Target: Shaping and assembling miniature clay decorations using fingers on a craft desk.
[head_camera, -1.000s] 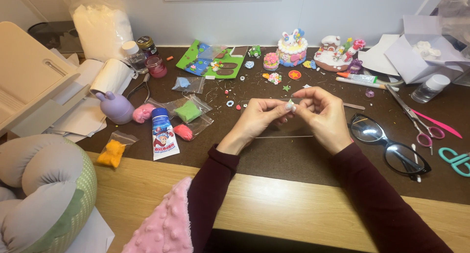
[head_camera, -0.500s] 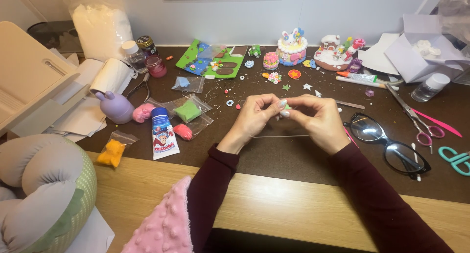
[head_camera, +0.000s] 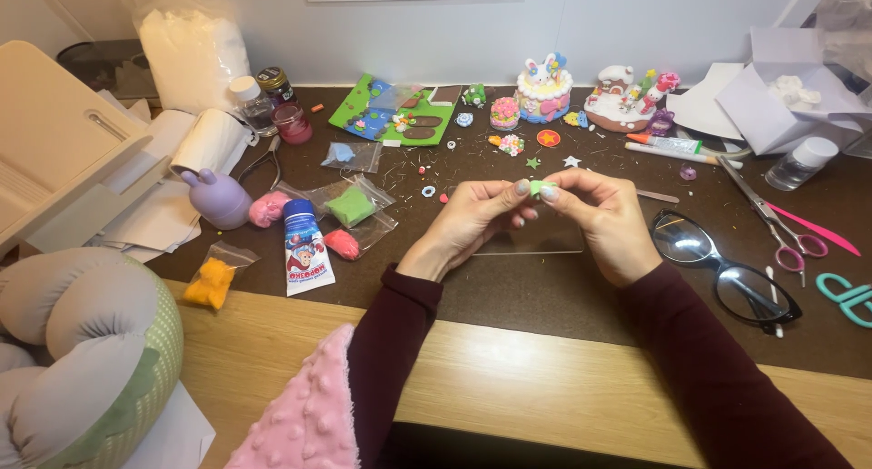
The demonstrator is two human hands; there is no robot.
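My left hand (head_camera: 468,222) and my right hand (head_camera: 604,219) meet at the fingertips over the dark brown mat (head_camera: 545,287). Between them they pinch a small green piece of clay (head_camera: 540,188). A clear plastic sheet (head_camera: 536,240) lies on the mat right under the hands. Both sleeves are dark maroon.
Left of the hands lie small bags of green clay (head_camera: 350,206), red clay (head_camera: 342,244) and yellow clay (head_camera: 211,280), a glue tube (head_camera: 304,251) and a purple figure (head_camera: 218,197). Black glasses (head_camera: 727,269) and scissors (head_camera: 772,219) lie to the right. Clay cakes (head_camera: 543,89) stand at the back.
The hands have shifted slightly and drawn closer together; the piece between the fingertips now shows green where it looked whitish a second ago.
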